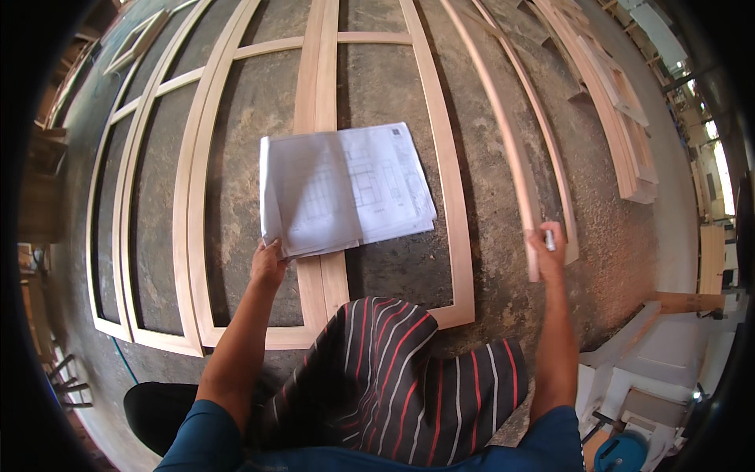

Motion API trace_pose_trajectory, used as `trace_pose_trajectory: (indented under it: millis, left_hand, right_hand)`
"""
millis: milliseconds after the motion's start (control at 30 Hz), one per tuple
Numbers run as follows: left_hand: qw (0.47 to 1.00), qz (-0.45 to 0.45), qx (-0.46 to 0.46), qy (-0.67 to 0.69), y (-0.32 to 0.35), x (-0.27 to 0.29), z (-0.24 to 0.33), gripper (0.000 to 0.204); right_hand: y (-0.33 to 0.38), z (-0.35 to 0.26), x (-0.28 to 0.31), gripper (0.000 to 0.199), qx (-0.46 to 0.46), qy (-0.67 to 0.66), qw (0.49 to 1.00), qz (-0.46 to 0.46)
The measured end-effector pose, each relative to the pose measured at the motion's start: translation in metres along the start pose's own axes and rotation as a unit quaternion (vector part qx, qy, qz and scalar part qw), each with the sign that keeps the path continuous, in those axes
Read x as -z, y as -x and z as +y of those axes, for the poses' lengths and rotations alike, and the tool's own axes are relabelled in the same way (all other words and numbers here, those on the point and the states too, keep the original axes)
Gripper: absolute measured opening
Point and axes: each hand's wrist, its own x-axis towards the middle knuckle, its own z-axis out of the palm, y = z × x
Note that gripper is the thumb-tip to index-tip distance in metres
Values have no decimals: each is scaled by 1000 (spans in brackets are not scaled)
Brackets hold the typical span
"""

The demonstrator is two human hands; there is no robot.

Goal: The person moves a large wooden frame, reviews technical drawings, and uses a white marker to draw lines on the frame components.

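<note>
My left hand [270, 262] is closed on the lower left corner of a stack of drawing sheets [385, 185], its thumb on top. The sheets, printed with line drawings, lie across the pale wooden frames [318, 86] on the floor. My right hand [548, 242] is closed around the near end of a long wooden strip [507, 141]. A small white pen-like object [550, 238] also sticks out between its fingers. Another wooden strip [550, 149] runs close beside on the right.
Stacked timber [621, 126] lies at the far right on the stained concrete floor [621, 259]. A blue round-topped tool [621, 452] sits at the lower right. A small frame [138, 41] lies at the far left. My knee in striped cloth [393, 362] is close to the frames' near edge.
</note>
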Motion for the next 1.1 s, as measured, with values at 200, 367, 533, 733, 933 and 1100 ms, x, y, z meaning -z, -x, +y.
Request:
trace_pose_trajectory:
  millis: [200,367,533,733,933,1100]
  left_hand:
    - [996,-1,-42,84,0,6,7,30]
    - [990,-22,-44,132,-14,-20,9,32]
    - [993,3,-95,74,-55,-48,24,31]
    - [938,150,-212,-229,-91,-100,30,27]
    - [879,154,-285,-349,-124,-164,36,25]
    - [745,283,-382,-467,-164,-199,49,26]
  right_hand:
    - [18,48,-76,46,81,107,990,38]
    - [40,76,-99,49,60,134,989,0]
    - [67,85,-115,48,29,146,989,24]
    - [77,82,-106,41,36,153,987,25]
    - [101,71,-102,31,17,167,986,17]
    - [110,71,-100,28,8,168,986,-8]
